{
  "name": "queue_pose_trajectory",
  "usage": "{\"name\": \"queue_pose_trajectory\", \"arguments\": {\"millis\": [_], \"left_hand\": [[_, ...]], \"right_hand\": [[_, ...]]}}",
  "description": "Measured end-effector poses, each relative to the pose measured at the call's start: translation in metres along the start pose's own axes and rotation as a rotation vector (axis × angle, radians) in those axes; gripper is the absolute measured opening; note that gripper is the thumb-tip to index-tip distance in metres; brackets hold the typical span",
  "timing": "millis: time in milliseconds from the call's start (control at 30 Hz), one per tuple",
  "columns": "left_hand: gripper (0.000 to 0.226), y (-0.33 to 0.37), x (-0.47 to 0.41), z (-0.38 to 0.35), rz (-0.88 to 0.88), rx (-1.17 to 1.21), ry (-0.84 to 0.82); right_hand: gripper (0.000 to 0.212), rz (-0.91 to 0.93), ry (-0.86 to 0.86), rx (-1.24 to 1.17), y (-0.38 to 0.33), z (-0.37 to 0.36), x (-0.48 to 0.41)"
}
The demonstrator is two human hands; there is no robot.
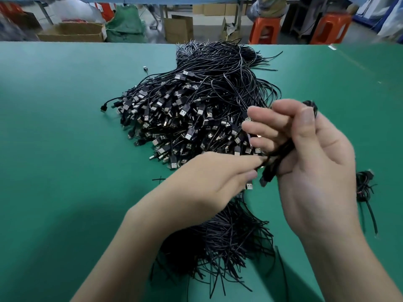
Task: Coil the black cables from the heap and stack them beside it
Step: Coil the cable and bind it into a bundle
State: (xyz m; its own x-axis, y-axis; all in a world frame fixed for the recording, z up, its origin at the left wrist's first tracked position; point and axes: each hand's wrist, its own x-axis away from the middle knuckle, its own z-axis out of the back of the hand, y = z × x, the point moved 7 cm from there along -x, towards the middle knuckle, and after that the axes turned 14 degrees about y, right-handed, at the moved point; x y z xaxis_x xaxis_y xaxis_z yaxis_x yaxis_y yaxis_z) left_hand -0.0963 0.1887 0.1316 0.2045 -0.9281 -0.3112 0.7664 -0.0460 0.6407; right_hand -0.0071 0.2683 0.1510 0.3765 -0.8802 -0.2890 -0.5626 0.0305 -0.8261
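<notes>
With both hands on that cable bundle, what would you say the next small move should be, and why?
Probably tuck the loose plug end in with the left hand: the right hand grips the coiled cable, the plug hangs free below, and one finished coil lies on the green table.

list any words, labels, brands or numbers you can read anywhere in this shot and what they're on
None can be read.
Metal plugs in the heap of black cables: any marks too small to read.
Brown cardboard boxes behind the green table: no print legible, blurred.
Small white tag at the table's far edge: too small and blurred to read.
Coiled black cable held in both hands: no label visible.
</notes>
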Motion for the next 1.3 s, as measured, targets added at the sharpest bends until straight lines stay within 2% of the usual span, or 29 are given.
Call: {"name": "queue_pose_trajectory", "arguments": {"millis": [133, 200, 267, 333, 433, 500, 533, 633, 733, 800, 900, 1033, 1200, 1300], "left_hand": [[0.031, 0.006, 0.000, 0.012, -0.033, -0.240, -0.055], [0.034, 0.002, 0.002, 0.027, -0.005, -0.317, -0.026], [0.025, -0.002, 0.005, 0.046, 0.007, -0.307, 0.071], [0.020, -0.006, 0.008, 0.066, -0.002, -0.255, 0.219], [0.020, -0.012, 0.012, 0.084, -0.002, -0.105, 0.429], [0.017, -0.018, 0.011, 0.084, 0.023, 0.082, 0.497], [0.017, -0.022, 0.009, 0.081, 0.052, 0.191, 0.507], [0.014, -0.033, 0.003, 0.063, 0.128, 0.409, 0.429], [0.020, -0.032, 0.001, 0.044, 0.103, 0.448, 0.235], [0.027, -0.035, 0.001, 0.042, 0.098, 0.448, 0.225], [0.019, -0.041, -0.001, 0.046, 0.131, 0.427, 0.342], [0.009, -0.044, -0.001, 0.045, 0.162, 0.448, 0.397], [0.007, -0.049, 0.000, 0.046, 0.196, 0.452, 0.446], [0.007, -0.051, 0.002, 0.050, 0.201, 0.442, 0.471]], "right_hand": [[0.026, 0.382, -0.039, 0.511, -0.013, 0.002, 0.005], [0.030, 0.477, -0.099, 0.805, -0.007, 0.000, 0.005], [0.039, 0.440, -0.193, 1.076, 0.006, -0.001, 0.004], [0.044, 0.331, -0.308, 1.193, 0.020, -0.002, 0.007], [0.043, 0.042, -0.475, 0.979, 0.035, -0.007, 0.018], [0.037, -0.168, -0.588, 0.752, 0.042, -0.013, 0.026], [0.033, -0.212, -0.629, 0.671, 0.043, -0.014, 0.028], [0.031, -0.200, -0.664, 0.540, 0.038, -0.017, 0.026], [0.031, -0.205, -0.654, 0.462, 0.035, -0.017, 0.023], [0.031, -0.232, -0.655, 0.434, 0.037, -0.017, 0.023], [0.030, -0.367, -0.604, 0.343, 0.043, -0.016, 0.024], [0.024, -0.466, -0.496, 0.255, 0.047, -0.016, 0.025], [0.016, -0.470, -0.342, 0.158, 0.051, -0.016, 0.024], [0.016, -0.372, -0.226, 0.262, 0.052, -0.009, 0.020]]}}
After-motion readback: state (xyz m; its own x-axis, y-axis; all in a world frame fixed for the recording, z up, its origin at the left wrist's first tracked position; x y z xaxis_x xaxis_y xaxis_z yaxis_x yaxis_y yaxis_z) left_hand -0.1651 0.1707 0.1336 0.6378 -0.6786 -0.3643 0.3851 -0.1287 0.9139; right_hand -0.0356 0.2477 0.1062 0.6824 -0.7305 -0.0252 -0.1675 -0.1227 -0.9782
